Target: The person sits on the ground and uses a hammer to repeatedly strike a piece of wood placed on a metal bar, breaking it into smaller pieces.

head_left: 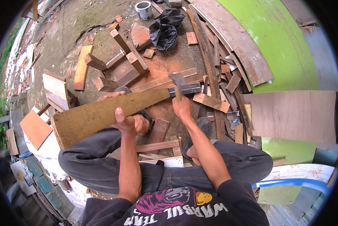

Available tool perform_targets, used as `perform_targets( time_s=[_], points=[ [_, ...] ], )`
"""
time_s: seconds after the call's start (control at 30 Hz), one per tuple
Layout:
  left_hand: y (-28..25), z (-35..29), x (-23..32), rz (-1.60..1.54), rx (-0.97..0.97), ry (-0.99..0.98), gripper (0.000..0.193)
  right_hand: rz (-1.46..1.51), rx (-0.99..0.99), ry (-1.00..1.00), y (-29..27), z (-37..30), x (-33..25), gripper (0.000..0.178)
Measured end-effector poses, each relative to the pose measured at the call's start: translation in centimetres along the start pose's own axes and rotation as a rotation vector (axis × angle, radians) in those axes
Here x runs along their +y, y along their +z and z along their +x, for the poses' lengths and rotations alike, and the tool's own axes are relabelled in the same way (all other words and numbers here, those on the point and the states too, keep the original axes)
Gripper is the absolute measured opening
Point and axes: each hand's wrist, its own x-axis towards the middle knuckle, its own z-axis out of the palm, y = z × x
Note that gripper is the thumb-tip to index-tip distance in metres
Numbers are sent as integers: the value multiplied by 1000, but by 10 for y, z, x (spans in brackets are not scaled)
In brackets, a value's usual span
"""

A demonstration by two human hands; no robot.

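A long, rough brown wooden plank (108,112), wide at the left and tapering to the right, lies slantwise across my lap. My left hand (124,122) is closed round it, thumb on the near side and fingertips over the far edge. My right hand (182,108) grips a hammer (178,92) by its handle, close below the head. The hammer's head is slightly blurred, just above a dark, metal-looking bar (188,89) at the plank's narrow end. Whether the head touches the bar, I cannot tell.
Several wooden offcuts (118,39) stand and lie ahead. A black plastic bag (163,35) sits near a white bucket (143,10). Long boards (206,56) and a green panel (274,41) lie at the right. A wood-grain sheet (293,116) lies beyond my right knee.
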Motion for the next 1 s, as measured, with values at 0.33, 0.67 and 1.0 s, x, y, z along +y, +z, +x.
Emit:
perform_targets(
  time_s=[0.33,0.67,1.0],
  points=[
    [-31,7,-1,-27,47,-28,60,119,-59,31,-42,24,-59,29],
    [-39,7,-8,-121,83,-61,56,-71,-308,331,4,-9,-12,27],
    [-44,14,-1,-112,112,9,56,108,-24,44,-57,-4,-70,30]
  ],
)
